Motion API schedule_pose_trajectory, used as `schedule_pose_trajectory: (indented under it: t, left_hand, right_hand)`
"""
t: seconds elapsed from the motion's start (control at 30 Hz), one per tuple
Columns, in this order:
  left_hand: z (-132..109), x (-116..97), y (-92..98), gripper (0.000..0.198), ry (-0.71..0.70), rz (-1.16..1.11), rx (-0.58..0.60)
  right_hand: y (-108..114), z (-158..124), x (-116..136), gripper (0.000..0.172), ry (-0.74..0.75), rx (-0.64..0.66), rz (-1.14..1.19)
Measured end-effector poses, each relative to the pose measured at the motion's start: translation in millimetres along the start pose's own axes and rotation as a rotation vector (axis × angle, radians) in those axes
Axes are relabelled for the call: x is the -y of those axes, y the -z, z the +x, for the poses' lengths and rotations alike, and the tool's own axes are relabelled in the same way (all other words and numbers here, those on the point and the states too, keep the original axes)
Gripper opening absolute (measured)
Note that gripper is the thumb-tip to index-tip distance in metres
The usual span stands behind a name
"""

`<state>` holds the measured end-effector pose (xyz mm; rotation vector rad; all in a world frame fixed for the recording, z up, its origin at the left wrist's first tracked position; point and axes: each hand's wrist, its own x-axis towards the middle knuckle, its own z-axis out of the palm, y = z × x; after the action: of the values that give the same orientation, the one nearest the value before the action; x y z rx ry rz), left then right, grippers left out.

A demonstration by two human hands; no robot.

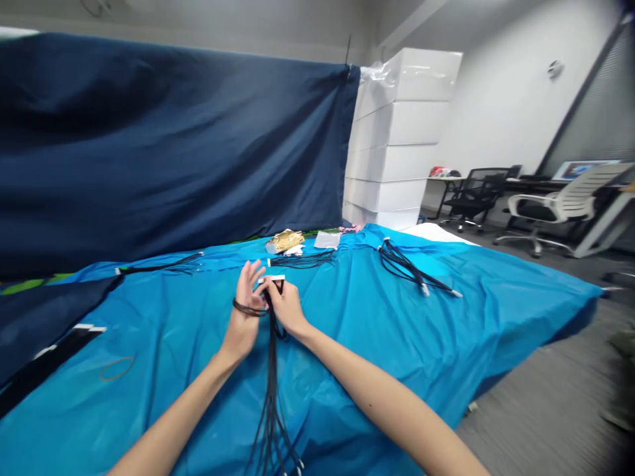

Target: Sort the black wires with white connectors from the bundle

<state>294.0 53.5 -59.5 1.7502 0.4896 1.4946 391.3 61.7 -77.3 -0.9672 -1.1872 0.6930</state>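
Observation:
My right hand [286, 305] pinches a bundle of black cables [272, 357] near its upper end, just below a white connector strip [272, 278]. From there the loose ends hang down and fan out over the blue sheet, with small white tips at the bottom. My left hand [244, 311] is beside the bundle, fingers stretched upward and apart. A thin black loop [248, 309] runs around its palm to the bundle. How far the left thumb presses on the cables is hard to make out.
Other black cable bundles [302, 260] lie along the far side of the blue sheet [372, 357], one at right [409, 268]. A brown rubber band [117, 368] and flat black strips [54, 362] are at left. White boxes [409, 122] stand stacked behind, beside a dark blue curtain [173, 145].

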Motion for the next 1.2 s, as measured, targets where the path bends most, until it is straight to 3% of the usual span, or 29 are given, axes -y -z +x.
schedule_pose_trajectory:
  t: [0.13, 0.2, 0.27, 0.33, 0.43, 0.5, 0.6, 0.87, 1.03, 1.2]
  left_hand:
    - [13.8, 5.2, 4.1, 0.049, -0.387, 0.605, -0.041]
    - [22.1, 6.8, 11.6, 0.042, -0.435, 0.820, -0.091]
    - [28.0, 8.0, 21.5, 0.039, -0.333, 0.915, -0.073]
    - [30.5, 9.4, 31.3, 0.041, -0.102, 0.876, 0.012]
    - [28.8, 12.5, 39.8, 0.052, 0.311, 0.607, 0.161]
    - [26.0, 14.7, 40.4, 0.060, 0.466, 0.380, 0.214]
    - [22.8, 16.5, 38.7, 0.066, 0.502, 0.221, 0.233]
    - [21.0, 15.0, 48.5, 0.050, 0.419, 0.396, 0.403]
    - [18.7, 15.8, 48.3, 0.040, 0.430, 0.442, 0.432]
    - [19.6, 7.6, 47.6, 0.041, 0.562, 0.351, 0.354]
  right_hand:
    - [-2.2, -2.2, -2.7, 0.035, -0.009, 0.026, 0.013]
    - [-4.1, -3.0, -3.5, 0.039, -0.039, 0.073, 0.048]
    - [-6.1, -4.0, -3.1, 0.044, -0.082, 0.154, 0.098]
    - [-7.1, -4.8, -1.7, 0.047, -0.133, 0.240, 0.151]
    - [-5.9, -4.6, 1.2, 0.051, -0.209, 0.338, 0.217]
    - [-3.9, -3.7, 2.5, 0.052, -0.252, 0.385, 0.242]
    - [-0.9, -2.3, 2.5, 0.051, -0.299, 0.416, 0.273]
    - [5.4, -0.6, -0.6, 0.051, -0.290, 0.524, 0.267]
    - [11.6, 4.0, -6.1, 0.050, -0.117, 0.372, -0.126]
    - [15.4, 4.4, -7.1, 0.038, -0.054, 0.290, -0.225]
